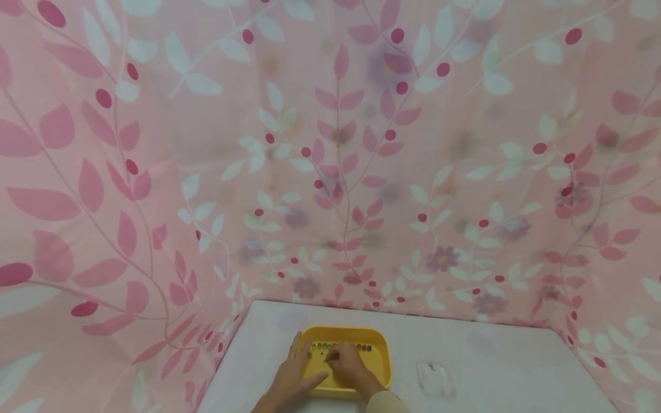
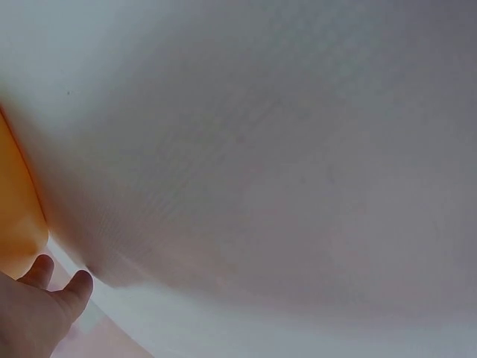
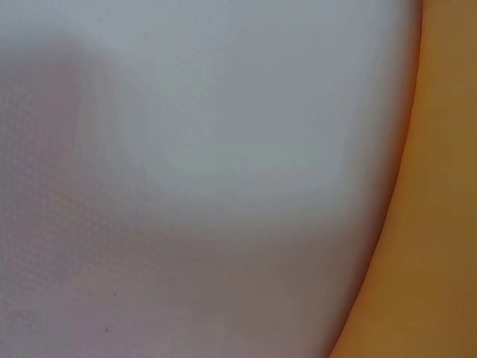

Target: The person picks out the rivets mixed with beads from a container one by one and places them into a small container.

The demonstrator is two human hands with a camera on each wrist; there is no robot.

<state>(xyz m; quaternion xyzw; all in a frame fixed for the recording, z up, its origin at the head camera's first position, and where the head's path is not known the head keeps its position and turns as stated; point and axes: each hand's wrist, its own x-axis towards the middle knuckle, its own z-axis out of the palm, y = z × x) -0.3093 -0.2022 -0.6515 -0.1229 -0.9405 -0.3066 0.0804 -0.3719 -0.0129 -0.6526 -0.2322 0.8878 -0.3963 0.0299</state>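
The yellow tray (image 1: 381, 358) sat near the table's (image 1: 516, 367) near edge. The left hand (image 1: 293, 373) lay flat on its left rim; the right hand (image 1: 347, 364) curled over the beads (image 1: 338, 347), grip indeterminate. An abrupt lift could scatter them.

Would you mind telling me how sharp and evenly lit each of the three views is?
Head view: soft, even light, wide-angle bending of the curtain; the yellow tray and both hands are small but fairly sharp. Left wrist view: blurred white table, broad shadow, left hand at the corner. Right wrist view: out of focus, only table and tray edge.
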